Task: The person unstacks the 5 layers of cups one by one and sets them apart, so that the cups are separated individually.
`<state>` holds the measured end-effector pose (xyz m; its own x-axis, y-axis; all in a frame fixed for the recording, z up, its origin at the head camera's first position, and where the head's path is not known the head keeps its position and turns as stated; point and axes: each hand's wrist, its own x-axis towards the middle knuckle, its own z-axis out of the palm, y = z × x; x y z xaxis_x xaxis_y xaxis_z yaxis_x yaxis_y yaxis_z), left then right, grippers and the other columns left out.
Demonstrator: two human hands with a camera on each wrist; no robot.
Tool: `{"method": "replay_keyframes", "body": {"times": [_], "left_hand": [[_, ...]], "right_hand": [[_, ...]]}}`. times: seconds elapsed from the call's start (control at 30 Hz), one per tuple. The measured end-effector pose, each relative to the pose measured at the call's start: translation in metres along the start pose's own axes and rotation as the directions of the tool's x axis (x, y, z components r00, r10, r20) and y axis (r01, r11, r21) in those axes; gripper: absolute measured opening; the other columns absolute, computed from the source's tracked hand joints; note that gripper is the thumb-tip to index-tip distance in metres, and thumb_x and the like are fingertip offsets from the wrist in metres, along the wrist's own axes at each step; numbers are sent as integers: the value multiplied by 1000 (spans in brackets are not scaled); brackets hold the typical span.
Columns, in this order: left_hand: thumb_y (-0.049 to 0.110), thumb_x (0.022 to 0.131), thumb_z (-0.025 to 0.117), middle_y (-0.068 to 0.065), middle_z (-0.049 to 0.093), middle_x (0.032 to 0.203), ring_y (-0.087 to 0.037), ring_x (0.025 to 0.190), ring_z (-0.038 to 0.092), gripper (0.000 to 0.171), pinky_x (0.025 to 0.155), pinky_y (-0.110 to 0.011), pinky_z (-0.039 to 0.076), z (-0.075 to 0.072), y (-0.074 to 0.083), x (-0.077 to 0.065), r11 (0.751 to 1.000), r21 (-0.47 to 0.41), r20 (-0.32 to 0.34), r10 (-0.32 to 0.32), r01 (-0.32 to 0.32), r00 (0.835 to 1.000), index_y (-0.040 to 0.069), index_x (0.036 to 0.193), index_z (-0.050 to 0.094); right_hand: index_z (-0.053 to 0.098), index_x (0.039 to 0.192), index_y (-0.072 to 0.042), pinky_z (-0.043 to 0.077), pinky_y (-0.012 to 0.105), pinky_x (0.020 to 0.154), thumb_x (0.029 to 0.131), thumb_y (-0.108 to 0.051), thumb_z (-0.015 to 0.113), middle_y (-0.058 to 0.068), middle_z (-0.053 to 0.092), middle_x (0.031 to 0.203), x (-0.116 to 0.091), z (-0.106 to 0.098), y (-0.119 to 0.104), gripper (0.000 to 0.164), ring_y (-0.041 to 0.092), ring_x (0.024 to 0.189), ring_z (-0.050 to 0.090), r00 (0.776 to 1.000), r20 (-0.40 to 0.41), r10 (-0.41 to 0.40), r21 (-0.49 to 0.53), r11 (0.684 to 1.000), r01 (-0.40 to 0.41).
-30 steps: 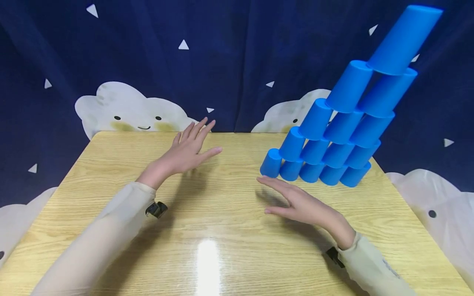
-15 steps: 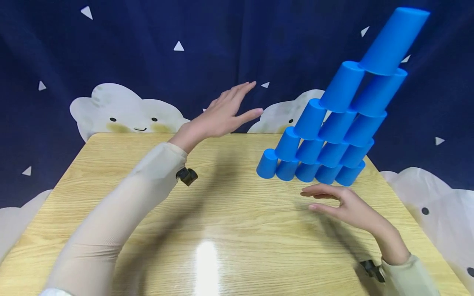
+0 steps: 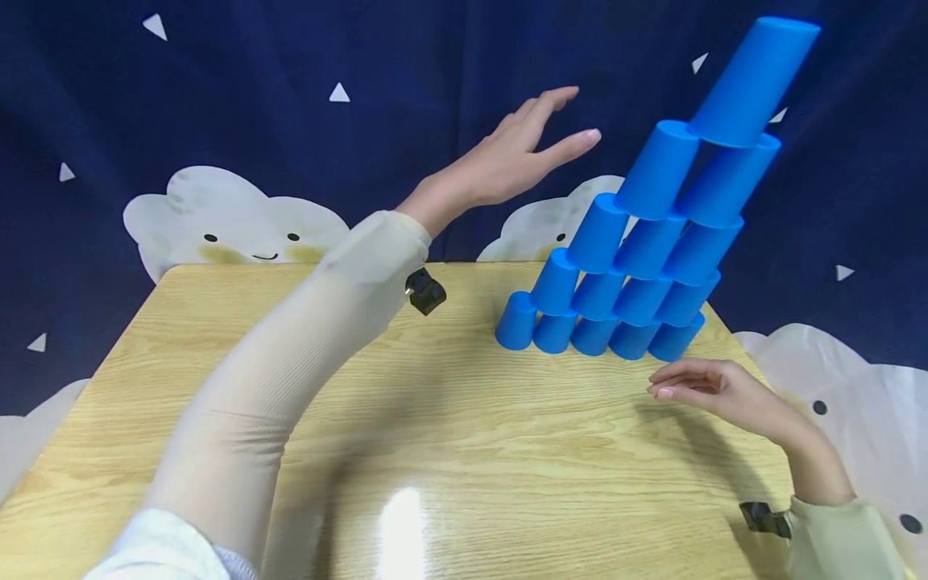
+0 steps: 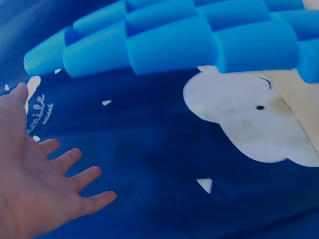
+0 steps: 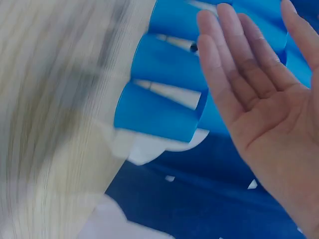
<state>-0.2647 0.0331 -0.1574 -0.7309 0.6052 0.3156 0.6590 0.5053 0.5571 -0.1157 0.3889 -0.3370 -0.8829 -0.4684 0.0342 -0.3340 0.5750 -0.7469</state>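
A tower of upside-down blue cups [image 3: 641, 300] stands on the right part of the table, narrowing row by row to a single top cup [image 3: 756, 82]. To the left of its upper rows my left hand [image 3: 511, 157] hangs in the air, fingers extended and thumb apart, touching nothing. The left wrist view shows that hand [image 4: 40, 184] spread beside the tilted rows of cups [image 4: 169, 45]. My right hand [image 3: 732, 396] hovers just in front of the bottom right cup [image 3: 677, 338], holding nothing. In the right wrist view its palm [image 5: 279, 119] faces the camera, fingers fairly straight.
The wooden table [image 3: 464, 419] reaches back to a dark blue curtain [image 3: 254, 89] with white triangles and clouds. A dark wrist camera [image 3: 426, 292] sits under the left sleeve, another camera [image 3: 764, 518] under the right one. The table's right edge lies close to the tower.
My left hand has risen and moved right from over the table toward the tower's upper rows. My right hand has shifted right along the tower's base. The cups stay stacked.
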Motion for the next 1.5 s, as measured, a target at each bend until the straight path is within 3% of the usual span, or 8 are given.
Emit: {"method": "replay_keyframes", "body": {"times": [0.17, 0.4, 0.5, 0.6, 0.8, 1.03, 1.5], "left_hand": [[50, 100, 44, 10, 14, 162, -1, 145, 15, 74, 115, -20, 17, 1, 19, 22, 997, -60, -30, 39, -40, 999, 19, 158, 11], [44, 100, 49, 10, 19, 161, 0, 142, 21, 73, 112, -17, 23, 7, 45, 56, 986, -156, -50, 50, -57, 998, 18, 158, 12], [43, 99, 50, 10, 22, 160, 1, 141, 23, 75, 110, -15, 25, 9, 54, 70, 983, -176, -56, 49, -58, 997, 18, 158, 12], [42, 97, 54, 12, 22, 159, 4, 139, 24, 78, 109, -13, 25, 10, 62, 83, 979, -198, -59, 40, -51, 997, 19, 158, 10], [41, 94, 60, 16, 24, 157, 10, 135, 25, 84, 106, -10, 26, 17, 75, 102, 968, -250, -63, 15, -31, 998, 21, 158, 10], [38, 94, 62, 16, 30, 154, 12, 131, 29, 81, 105, -9, 27, 22, 78, 106, 952, -306, -61, 2, -20, 998, 23, 158, 15], [30, 96, 63, 10, 43, 147, 5, 124, 42, 73, 97, -8, 32, 24, 87, 108, 941, -332, -56, 43, -59, 998, 19, 156, 23]], "right_hand": [[68, 113, -2, 56, 23, 73, 98, -16, 63, 4, 72, 100, -4, -16, 16, 22, 9, 89, 68, 984, -66, 168, -149, 973, -176], [65, 115, 5, 54, 24, 68, 96, -24, 65, 12, 70, 101, -4, -39, 46, 34, 10, 86, 65, 947, -150, 285, -252, 915, -315], [56, 126, 11, 55, 28, 72, 97, -31, 64, 24, 65, 114, 0, -44, 56, 52, 26, 96, 66, 925, -179, 335, -264, 890, -373], [40, 139, 14, 56, 40, 81, 98, -37, 61, 34, 52, 131, 7, -48, 66, 69, 45, 110, 59, 910, -179, 374, -242, 879, -410], [20, 153, 5, 45, 53, 100, 97, -40, 62, 31, 35, 149, 19, -50, 85, 83, 49, 131, 40, 901, -150, 407, -113, 898, -425], [12, 156, -2, 33, 61, 107, 95, -29, 66, 28, 30, 152, 42, -36, 98, 86, 47, 135, 34, 922, -115, 370, 63, 929, -365], [22, 153, 3, 34, 64, 104, 95, -23, 67, 32, 38, 145, 56, -26, 98, 78, 50, 129, 40, 922, -164, 351, 46, 936, -348]]}}
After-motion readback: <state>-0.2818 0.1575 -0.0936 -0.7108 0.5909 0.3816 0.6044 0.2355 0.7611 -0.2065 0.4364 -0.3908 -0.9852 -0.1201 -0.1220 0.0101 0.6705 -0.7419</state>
